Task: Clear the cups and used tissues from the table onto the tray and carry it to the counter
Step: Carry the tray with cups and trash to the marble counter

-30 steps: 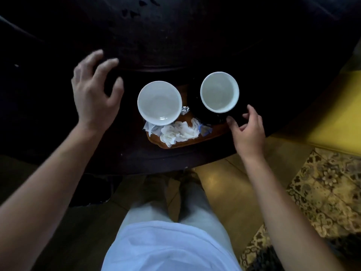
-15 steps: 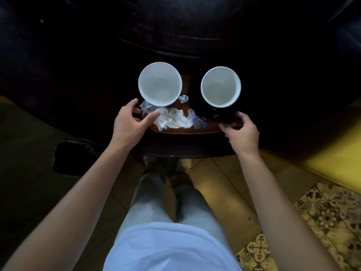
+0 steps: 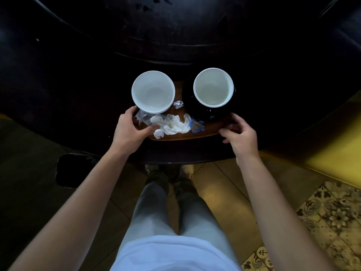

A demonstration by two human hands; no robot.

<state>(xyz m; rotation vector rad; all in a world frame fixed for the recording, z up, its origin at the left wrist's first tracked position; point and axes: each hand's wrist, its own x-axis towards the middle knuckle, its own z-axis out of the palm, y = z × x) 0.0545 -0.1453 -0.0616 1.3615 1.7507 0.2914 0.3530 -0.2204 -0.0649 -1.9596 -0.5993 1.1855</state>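
Observation:
A brown wooden tray (image 3: 207, 133) lies near the front edge of a dark round table (image 3: 82, 90). On it stand two white cups, the left cup (image 3: 153, 92) and the right cup (image 3: 213, 87), the right one on a dark saucer (image 3: 214, 114). Crumpled white tissues (image 3: 172, 126), a blue wrapper (image 3: 197, 127) and a bit of foil (image 3: 178, 103) lie on the tray's near side. My left hand (image 3: 130, 132) grips the tray's left end, thumb over the rim by the tissues. My right hand (image 3: 239, 135) grips the right end.
My legs in light trousers and a white shirt are below the table edge. A tiled floor with a patterned rug (image 3: 332, 218) lies at the lower right. A yellow surface (image 3: 336, 153) runs along the right. A dark object (image 3: 72, 169) sits on the floor at the left.
My left hand came down from above the table to the tray's left end and closed on it. My right hand settled onto the right end.

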